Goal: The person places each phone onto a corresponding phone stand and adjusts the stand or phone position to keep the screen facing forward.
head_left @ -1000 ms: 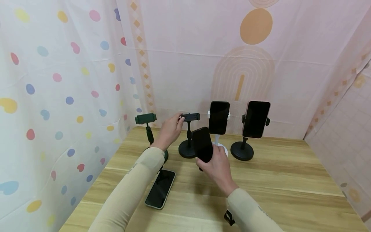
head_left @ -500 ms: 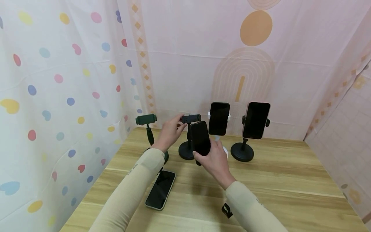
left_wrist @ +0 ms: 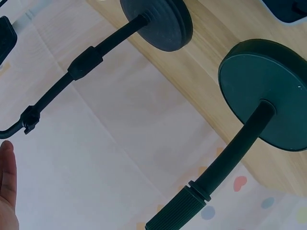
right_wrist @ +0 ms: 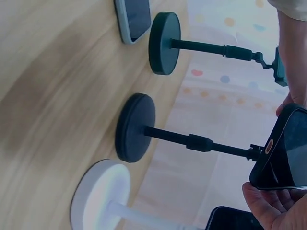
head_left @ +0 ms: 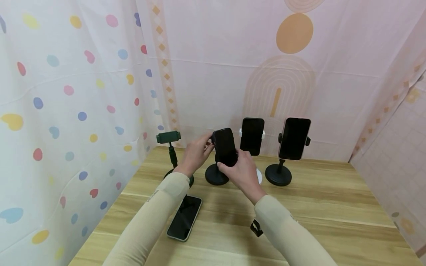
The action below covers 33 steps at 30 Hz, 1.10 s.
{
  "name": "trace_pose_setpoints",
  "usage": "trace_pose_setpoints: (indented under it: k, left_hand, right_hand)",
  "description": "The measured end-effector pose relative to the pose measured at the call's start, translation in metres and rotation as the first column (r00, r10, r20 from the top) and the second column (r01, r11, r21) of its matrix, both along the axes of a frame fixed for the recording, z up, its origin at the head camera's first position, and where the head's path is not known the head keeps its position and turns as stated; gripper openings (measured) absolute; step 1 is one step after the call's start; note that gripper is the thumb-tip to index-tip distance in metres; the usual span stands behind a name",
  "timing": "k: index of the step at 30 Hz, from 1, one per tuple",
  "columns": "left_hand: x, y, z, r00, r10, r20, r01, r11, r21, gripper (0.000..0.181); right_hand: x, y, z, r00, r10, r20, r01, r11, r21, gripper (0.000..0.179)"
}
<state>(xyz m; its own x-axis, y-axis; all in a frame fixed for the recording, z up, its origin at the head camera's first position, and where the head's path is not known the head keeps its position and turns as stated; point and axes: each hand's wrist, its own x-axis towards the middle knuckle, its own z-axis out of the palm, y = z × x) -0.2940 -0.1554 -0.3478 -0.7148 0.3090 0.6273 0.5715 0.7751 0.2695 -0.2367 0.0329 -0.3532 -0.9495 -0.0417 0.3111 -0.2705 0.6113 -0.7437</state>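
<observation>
Phone [head_left: 225,146] higher, bottom in right grip [head_left: 242,171]

held phone [head_left: 225,146]: glossy, glass-like | black stand [right_wrist: 199,143]: matt, plastic-looking | table [head_left: 299,207]: smooth wood-grain | curtain [head_left: 206,85]: creased cloth

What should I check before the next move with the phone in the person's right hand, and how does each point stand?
1. Right hand gripping the phone: ok, near its lower end.
2. Left hand at the top of the black stand between the green and white ones: ok; whether it pinches anything, cannot tell.
3. Phone seated in that stand: cannot tell; the phone covers the top.
4. Phone straight: not ok; it leans slightly left in the head view.
5. Stand's base flat on the table: ok.
6. Loose phone lying screen-up: ok.
</observation>
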Motion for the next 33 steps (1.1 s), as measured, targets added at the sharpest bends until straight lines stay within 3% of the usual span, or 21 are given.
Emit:
trace_pose_setpoints:
  k: [7,11,16,33]
  left_hand:
    - [0.000,0.001,-0.004,0.993,-0.005,-0.121,0.003,1.000,-0.015,0.024]
    - [0.000,0.002,-0.005,0.988,-0.014,-0.153,0.011,1.000,-0.016,0.026]
    - [0.000,0.002,-0.005,0.987,-0.015,-0.160,0.015,1.000,-0.002,0.030]
    - [-0.001,0.001,-0.006,0.984,-0.018,-0.178,0.015,1.000,-0.017,0.014]
  right_hand:
    - [-0.010,-0.008,0.010,1.000,0.000,0.007,0.000,0.999,-0.032,0.068]
    - [-0.015,-0.011,0.014,1.000,0.000,0.014,0.001,0.999,-0.042,0.069]
    - [-0.019,-0.013,0.017,1.000,-0.004,0.031,0.006,0.999,-0.053,0.068]
    - [-0.025,-0.020,0.017,0.996,-0.077,0.034,0.080,0.994,-0.078,0.079]
